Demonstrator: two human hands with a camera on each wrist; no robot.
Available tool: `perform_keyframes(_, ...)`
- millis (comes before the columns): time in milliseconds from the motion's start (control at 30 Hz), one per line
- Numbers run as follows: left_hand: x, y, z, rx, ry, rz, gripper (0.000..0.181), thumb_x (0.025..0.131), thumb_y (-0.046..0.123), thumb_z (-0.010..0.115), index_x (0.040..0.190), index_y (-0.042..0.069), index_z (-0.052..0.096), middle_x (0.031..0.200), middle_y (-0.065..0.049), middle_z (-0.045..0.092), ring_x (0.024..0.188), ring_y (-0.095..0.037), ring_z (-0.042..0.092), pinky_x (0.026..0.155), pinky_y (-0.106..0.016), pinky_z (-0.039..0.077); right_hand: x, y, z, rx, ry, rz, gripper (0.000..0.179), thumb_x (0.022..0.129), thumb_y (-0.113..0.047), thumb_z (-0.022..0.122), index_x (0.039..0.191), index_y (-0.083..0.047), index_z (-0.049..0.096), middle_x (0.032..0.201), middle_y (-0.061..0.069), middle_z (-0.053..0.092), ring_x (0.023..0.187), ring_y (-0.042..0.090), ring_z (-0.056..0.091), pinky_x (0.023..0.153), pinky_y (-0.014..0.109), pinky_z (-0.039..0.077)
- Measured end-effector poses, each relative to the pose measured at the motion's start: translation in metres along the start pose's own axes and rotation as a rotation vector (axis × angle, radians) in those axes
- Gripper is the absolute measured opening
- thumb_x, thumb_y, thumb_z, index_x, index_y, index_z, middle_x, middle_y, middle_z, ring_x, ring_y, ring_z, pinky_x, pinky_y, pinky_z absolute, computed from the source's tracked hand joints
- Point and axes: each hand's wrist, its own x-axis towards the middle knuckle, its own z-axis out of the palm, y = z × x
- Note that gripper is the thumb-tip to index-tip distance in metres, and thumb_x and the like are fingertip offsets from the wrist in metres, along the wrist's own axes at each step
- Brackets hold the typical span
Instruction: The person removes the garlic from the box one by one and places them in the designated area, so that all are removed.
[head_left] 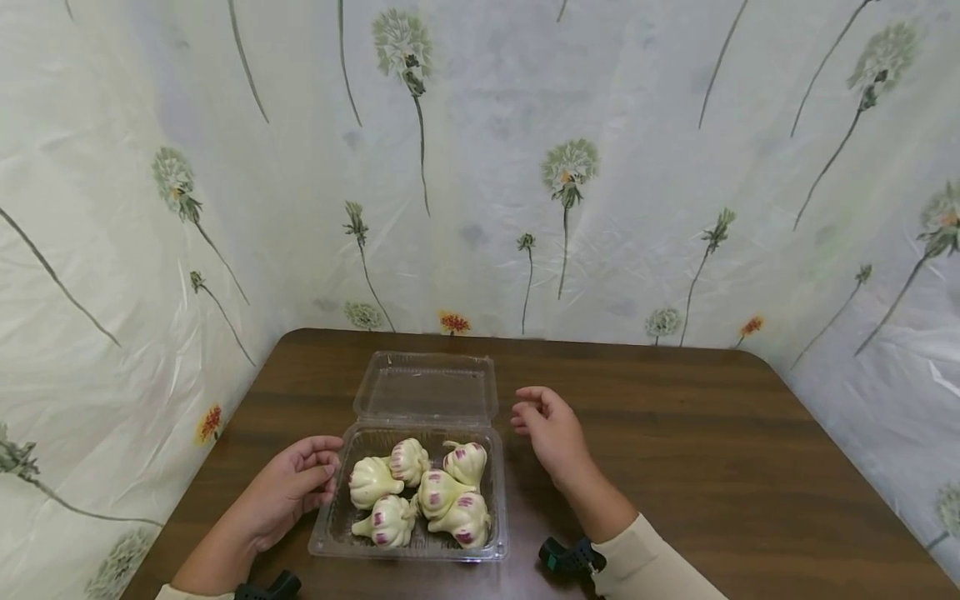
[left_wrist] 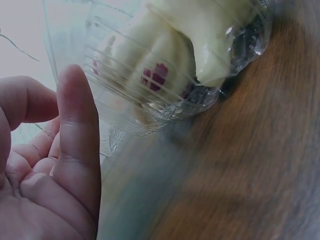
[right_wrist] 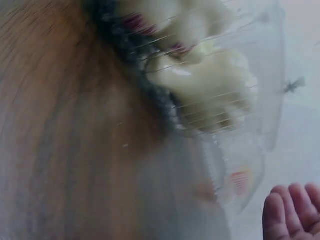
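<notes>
A clear plastic clamshell box [head_left: 408, 552] sits on the table with its hinged lid [head_left: 427, 387] folded back, away from the person. Inside lie several white garlic bulbs [head_left: 372, 482] with purple patches; one garlic bulb [left_wrist: 155, 65] shows through the wall in the left wrist view. The left hand [head_left: 294, 483] is at the box's left side, fingers loosely bent and holding nothing. Whether its fingertips touch the rim, I cannot tell. To the right of the lid and apart from it, the right hand [head_left: 551, 433] hovers with relaxed fingers and nothing in them.
The brown wooden table [head_left: 712, 467] stretches to the right of the box. Behind it and at both sides hangs a pale curtain [head_left: 480, 167] printed with dandelions. Dark bands [head_left: 570, 557] circle both wrists near the light sleeves.
</notes>
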Motion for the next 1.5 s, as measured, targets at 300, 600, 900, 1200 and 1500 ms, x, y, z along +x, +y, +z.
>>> perform_keyframes(300,0.001,-0.003,0.000,0.005,0.002,0.006,0.047,0.106,0.008,0.058,0.147,-0.005,0.038,0.108,-0.001,0.059,0.083,-0.009,0.063,0.074,-0.023,0.060,-0.015,-0.015,0.003,0.005,-0.174,-0.196,0.020,0.106,-0.005,0.058,0.125,-0.001,0.064,0.111,0.022,0.066,0.096,0.027,0.070,0.084,0.030,0.063)
perform_keyframes(600,0.003,-0.002,-0.001,0.007,-0.007,0.005,0.047,0.107,0.008,0.058,0.147,-0.005,0.037,0.109,-0.001,0.059,0.084,-0.009,0.064,0.075,-0.022,0.060,-0.025,-0.023,0.006,-0.106,-0.331,-0.279,0.026,0.103,-0.009,0.064,0.128,-0.002,0.063,0.116,0.017,0.065,0.101,0.021,0.066,0.086,0.028,0.059)
perform_keyframes(900,0.002,-0.004,-0.001,-0.001,-0.007,0.003,0.047,0.106,0.009,0.058,0.147,-0.004,0.038,0.109,0.000,0.059,0.084,-0.009,0.064,0.075,-0.022,0.060,-0.034,-0.028,0.010,-0.202,-0.481,-0.323,0.033,0.102,-0.012,0.067,0.133,-0.003,0.061,0.120,0.013,0.068,0.114,0.027,0.065,0.095,0.032,0.058)
perform_keyframes(1200,0.004,-0.003,0.000,0.015,0.012,0.002,0.047,0.106,0.007,0.056,0.147,-0.006,0.037,0.109,-0.002,0.058,0.083,-0.010,0.063,0.073,-0.023,0.060,-0.038,-0.032,0.015,-0.216,-0.618,-0.371,0.037,0.100,-0.008,0.070,0.135,0.000,0.061,0.123,0.014,0.066,0.117,0.029,0.065,0.102,0.042,0.057)
perform_keyframes(1500,0.004,-0.003,-0.001,0.024,0.004,-0.003,0.047,0.107,0.006,0.056,0.147,-0.006,0.037,0.109,-0.002,0.058,0.085,-0.010,0.063,0.075,-0.023,0.060,-0.047,-0.038,0.018,-0.351,-0.688,-0.466,0.041,0.098,-0.020,0.075,0.136,-0.011,0.063,0.130,0.010,0.067,0.120,0.026,0.066,0.104,0.040,0.056)
